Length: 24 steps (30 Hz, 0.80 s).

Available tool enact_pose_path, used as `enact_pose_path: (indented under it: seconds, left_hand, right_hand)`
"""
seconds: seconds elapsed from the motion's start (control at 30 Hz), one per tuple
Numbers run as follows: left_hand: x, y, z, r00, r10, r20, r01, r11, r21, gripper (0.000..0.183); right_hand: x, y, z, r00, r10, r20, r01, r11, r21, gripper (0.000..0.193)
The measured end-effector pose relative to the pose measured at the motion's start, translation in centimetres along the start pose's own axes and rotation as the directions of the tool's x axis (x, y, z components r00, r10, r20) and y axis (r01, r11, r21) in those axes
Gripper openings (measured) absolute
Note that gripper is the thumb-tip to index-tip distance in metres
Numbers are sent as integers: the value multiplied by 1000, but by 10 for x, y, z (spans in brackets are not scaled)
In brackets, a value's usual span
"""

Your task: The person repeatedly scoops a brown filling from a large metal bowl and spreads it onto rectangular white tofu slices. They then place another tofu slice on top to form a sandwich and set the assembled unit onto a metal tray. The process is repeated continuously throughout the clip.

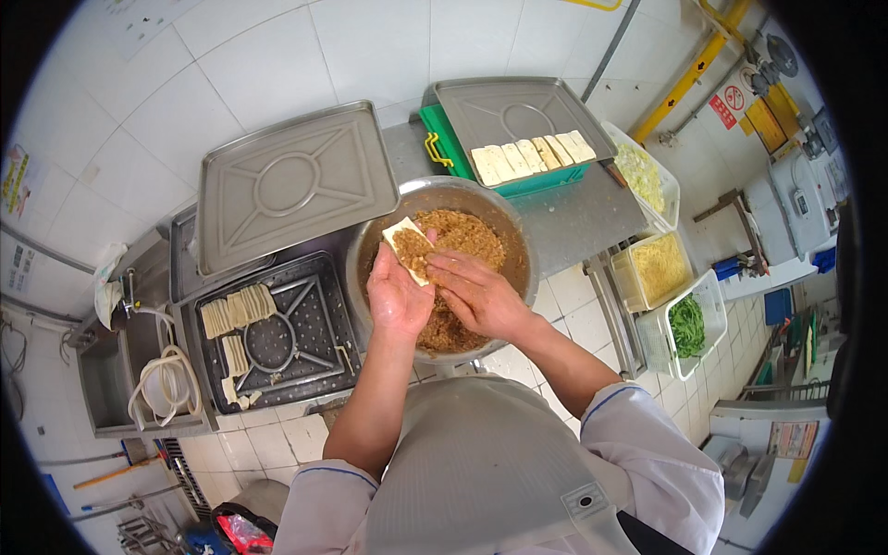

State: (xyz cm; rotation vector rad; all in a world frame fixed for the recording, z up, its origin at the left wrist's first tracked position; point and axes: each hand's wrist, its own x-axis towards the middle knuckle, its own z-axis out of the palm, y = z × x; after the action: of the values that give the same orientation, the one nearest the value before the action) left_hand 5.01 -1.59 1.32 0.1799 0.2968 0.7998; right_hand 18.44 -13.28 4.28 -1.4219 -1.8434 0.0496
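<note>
Pale slice [399, 228], held in the left hand [400, 301] over the bowl [513, 240], is partly coated with filling [413, 248]; the right hand [476, 291] touches it, grip unclear. One row [532, 155] seems done; plain slices [239, 310] remain.

The right fingers [451, 270] hide part of the filling [411, 249] upon the white slice [399, 228]. At seven o'clock, the lower edge cuts the red-and-black bag [245, 533]; at nine, one poster [17, 180] is too small to read.

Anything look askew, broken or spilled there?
One minor oddity: small pale pieces lie loosely near the closest left corner of the black tray; they look like broken bits beside the neatly overlapping slices.
</note>
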Motion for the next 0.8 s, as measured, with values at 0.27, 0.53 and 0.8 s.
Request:
enact_pose_path:
  seconds: [0.27,0.53,0.8]
  left_hand:
    - [-10,5,12,992,-87,90,88,996,1,58]
    - [-21,1,28,991,-112,73,106,991,87,59]
    - [-22,-3,18,975,-220,26,214,965,154,52]
  right_hand:
    - [-1,-11,-6,999,40,-5,-40,999,-1,45]
    - [7,-8,-9,998,48,40,-47,999,-24,54]
    - [20,0,-11,988,153,-11,-151,983,104,46]
